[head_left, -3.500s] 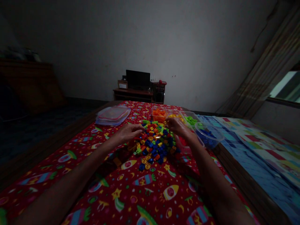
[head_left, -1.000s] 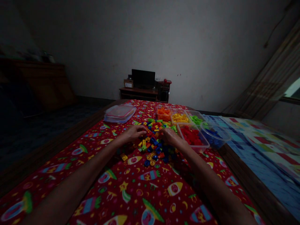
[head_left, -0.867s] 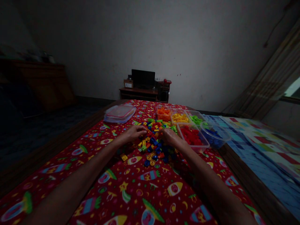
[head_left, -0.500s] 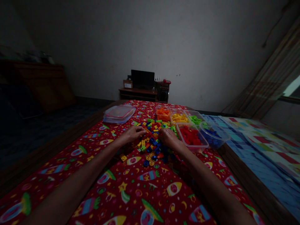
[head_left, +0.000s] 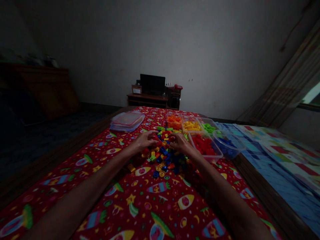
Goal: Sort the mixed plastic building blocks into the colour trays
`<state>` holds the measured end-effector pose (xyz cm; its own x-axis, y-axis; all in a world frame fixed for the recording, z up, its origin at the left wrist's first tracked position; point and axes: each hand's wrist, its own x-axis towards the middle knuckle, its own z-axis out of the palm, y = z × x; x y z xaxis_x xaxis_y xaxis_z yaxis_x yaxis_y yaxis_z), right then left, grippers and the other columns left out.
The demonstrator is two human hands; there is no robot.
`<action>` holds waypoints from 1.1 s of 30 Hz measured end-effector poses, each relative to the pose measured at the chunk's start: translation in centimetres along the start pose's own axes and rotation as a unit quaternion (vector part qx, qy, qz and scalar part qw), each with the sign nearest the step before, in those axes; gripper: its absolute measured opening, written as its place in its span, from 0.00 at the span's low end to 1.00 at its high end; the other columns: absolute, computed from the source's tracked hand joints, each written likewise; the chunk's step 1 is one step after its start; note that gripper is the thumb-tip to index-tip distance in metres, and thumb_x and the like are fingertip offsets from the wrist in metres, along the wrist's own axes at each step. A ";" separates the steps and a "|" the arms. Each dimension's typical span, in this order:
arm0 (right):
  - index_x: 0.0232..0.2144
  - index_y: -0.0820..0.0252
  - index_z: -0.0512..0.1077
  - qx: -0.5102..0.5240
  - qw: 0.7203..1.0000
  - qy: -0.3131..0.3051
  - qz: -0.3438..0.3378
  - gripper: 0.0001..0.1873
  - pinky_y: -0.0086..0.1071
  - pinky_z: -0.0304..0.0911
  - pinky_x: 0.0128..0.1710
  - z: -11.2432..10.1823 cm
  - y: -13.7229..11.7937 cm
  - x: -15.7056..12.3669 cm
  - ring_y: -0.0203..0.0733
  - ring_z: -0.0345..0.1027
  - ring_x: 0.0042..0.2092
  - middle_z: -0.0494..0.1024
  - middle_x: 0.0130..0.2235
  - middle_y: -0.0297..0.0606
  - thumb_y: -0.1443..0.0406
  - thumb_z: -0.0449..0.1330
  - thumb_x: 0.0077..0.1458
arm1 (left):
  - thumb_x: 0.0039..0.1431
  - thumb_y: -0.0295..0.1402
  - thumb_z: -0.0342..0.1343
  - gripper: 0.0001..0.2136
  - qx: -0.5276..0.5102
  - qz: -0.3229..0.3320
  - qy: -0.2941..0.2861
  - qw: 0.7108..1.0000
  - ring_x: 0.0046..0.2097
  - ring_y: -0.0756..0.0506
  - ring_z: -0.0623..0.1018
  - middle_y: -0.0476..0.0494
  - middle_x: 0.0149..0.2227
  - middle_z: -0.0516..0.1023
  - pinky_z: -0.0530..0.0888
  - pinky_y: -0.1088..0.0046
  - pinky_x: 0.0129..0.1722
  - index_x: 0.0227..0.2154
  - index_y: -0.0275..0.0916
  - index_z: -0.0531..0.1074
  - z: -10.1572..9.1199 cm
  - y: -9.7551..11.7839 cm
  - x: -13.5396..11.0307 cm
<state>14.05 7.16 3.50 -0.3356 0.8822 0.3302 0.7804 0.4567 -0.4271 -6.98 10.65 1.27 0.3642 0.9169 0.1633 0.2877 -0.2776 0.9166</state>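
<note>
A mixed pile of toy building blocks (head_left: 163,151) in red, blue, yellow, green and orange lies on the red patterned cloth (head_left: 150,206). At its left side my left hand (head_left: 144,140) reaches in, thumb and fingers apart, with red blocks showing beside the fingertips. Facing it from the right, my right hand (head_left: 180,142) is over the pile with its fingers curved and spread from the thumb. I see nothing clearly held in either. Small yellow wheels (head_left: 162,173) sit at the pile's near edge.
Right of the pile stand clear tubs of sorted blocks: orange (head_left: 174,123), yellow (head_left: 192,126), green (head_left: 208,128), red (head_left: 205,146) and blue (head_left: 227,145). Stacked plastic lids (head_left: 127,120) lie at the left. One yellow block (head_left: 131,168) is apart, near my left forearm.
Both hands have opened, thumbs parting from fingers. My left hand has shifted slightly right over the pile; the right hand has turned a little. The tubs and lids are unmoved.
</note>
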 end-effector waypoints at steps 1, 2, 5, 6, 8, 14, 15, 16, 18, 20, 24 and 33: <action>0.41 0.63 0.72 0.019 1.000 0.007 -0.007 0.16 0.29 0.59 0.38 0.1 -0.1 0.1 0.39 0.67 0.38 0.76 0.38 0.40 0.73 0.57 0.48 | 0.41 0.39 0.62 0.32 -0.009 -0.004 -0.004 1.000 0.31 0.46 0.78 0.47 0.31 0.79 0.74 0.69 0.32 0.51 0.35 0.65 0.2 0.2 0.0; 0.41 0.62 0.73 0.037 0.999 0.013 -0.019 0.16 0.29 0.59 0.37 0.2 -0.1 0.3 0.38 0.67 0.38 0.76 0.38 0.39 0.73 0.57 0.49 | 0.42 0.40 0.61 0.32 -0.014 -0.008 -0.006 1.000 0.29 0.46 0.78 0.48 0.28 0.78 0.74 0.69 0.31 0.53 0.35 0.64 0.5 0.4 0.0; 0.40 0.61 0.73 0.062 0.995 0.022 -0.074 0.13 0.29 0.60 0.38 0.6 -0.5 0.7 0.38 0.67 0.38 0.76 0.36 0.38 0.70 0.58 0.50 | 0.46 0.41 0.59 0.33 0.000 -0.017 -0.014 1.000 0.27 0.46 0.77 0.50 0.24 0.77 0.73 0.70 0.29 0.56 0.35 0.62 1.1 1.3 -0.4; 0.40 0.61 0.73 0.059 0.994 0.023 -0.092 0.12 0.29 0.59 0.38 0.7 -0.6 0.8 0.38 0.67 0.38 0.75 0.35 0.38 0.69 0.59 0.50 | 0.48 0.41 0.58 0.32 0.006 -0.018 -0.017 1.000 0.28 0.46 0.78 0.50 0.25 0.78 0.73 0.70 0.29 0.57 0.35 0.61 1.2 1.6 -0.6; 0.40 0.62 0.73 0.043 0.992 0.022 -0.113 0.12 0.29 0.59 0.38 0.8 -0.8 0.7 0.39 0.66 0.38 0.75 0.33 0.38 0.68 0.60 0.50 | 0.50 0.41 0.56 0.32 0.012 -0.023 -0.023 0.999 0.29 0.45 0.79 0.48 0.28 0.79 0.74 0.70 0.30 0.58 0.35 0.60 1.3 2.1 -0.9; 0.40 0.63 0.72 -0.025 0.989 0.002 -0.148 0.10 0.29 0.56 0.37 -0.2 -1.1 -0.3 0.38 0.64 0.36 0.73 0.33 0.41 0.65 0.57 0.56 | 0.53 0.43 0.55 0.31 0.048 -0.011 -0.038 0.998 0.33 0.44 0.79 0.44 0.33 0.80 0.74 0.71 0.30 0.58 0.36 0.60 1.8 2.3 -1.0; 0.41 0.62 0.72 -0.037 0.989 0.011 -0.143 0.10 0.29 0.56 0.37 -0.5 -1.0 -0.4 0.38 0.64 0.36 0.73 0.34 0.41 0.65 0.57 0.57 | 0.53 0.44 0.54 0.31 0.053 -0.007 -0.038 0.998 0.32 0.44 0.79 0.43 0.34 0.80 0.75 0.70 0.30 0.58 0.36 0.60 1.8 2.4 -1.0; 0.41 0.62 0.72 -0.049 0.990 0.021 -0.131 0.11 0.29 0.56 0.37 -1.0 -0.8 -0.4 0.38 0.64 0.36 0.74 0.35 0.42 0.64 0.56 0.57 | 0.54 0.45 0.54 0.31 0.059 -0.003 -0.038 0.998 0.32 0.44 0.79 0.43 0.35 0.80 0.75 0.70 0.30 0.59 0.37 0.59 1.8 2.4 -1.0; 0.43 0.62 0.72 -0.080 0.992 0.043 -0.089 0.13 0.30 0.55 0.37 -2.2 0.1 -0.3 0.38 0.64 0.36 0.74 0.36 0.43 0.63 0.56 0.57 | 0.55 0.47 0.51 0.31 0.081 0.012 -0.036 0.996 0.31 0.44 0.79 0.41 0.35 0.80 0.75 0.70 0.30 0.59 0.36 0.60 1.6 2.8 -1.2; 0.44 0.63 0.72 -0.123 0.990 0.066 -0.036 0.14 0.30 0.55 0.37 -3.9 1.4 -0.5 0.39 0.65 0.37 0.75 0.37 0.44 0.63 0.55 0.57 | 0.56 0.48 0.49 0.29 0.135 0.037 -0.027 0.990 0.32 0.44 0.79 0.40 0.36 0.80 0.74 0.70 0.31 0.56 0.36 0.64 1.1 3.2 -1.4; 0.40 0.63 0.73 -0.211 0.971 0.063 0.098 0.12 0.32 0.55 0.37 -7.2 4.7 -1.5 0.44 0.66 0.40 0.75 0.39 0.47 0.63 0.54 0.57 | 0.54 0.51 0.48 0.26 0.242 0.074 0.007 0.967 0.38 0.41 0.78 0.40 0.39 0.80 0.73 0.69 0.37 0.47 0.36 0.74 -0.2 3.9 -1.8; 0.43 0.61 0.73 -0.184 0.979 0.034 0.084 0.15 0.29 0.56 0.34 -7.9 2.6 -1.3 0.41 0.68 0.38 0.77 0.37 0.43 0.62 0.52 0.58 | 0.54 0.59 0.40 0.34 0.349 0.056 -0.020 0.935 0.53 0.37 0.72 0.39 0.53 0.73 0.69 0.61 0.52 0.53 0.39 0.67 -3.1 3.1 -3.9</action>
<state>20.69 6.24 8.63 -0.1604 0.9262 0.3411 0.9628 0.2229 -0.1525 -10.21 7.13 4.63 0.4562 0.8629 0.2177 0.7482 -0.5043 0.4311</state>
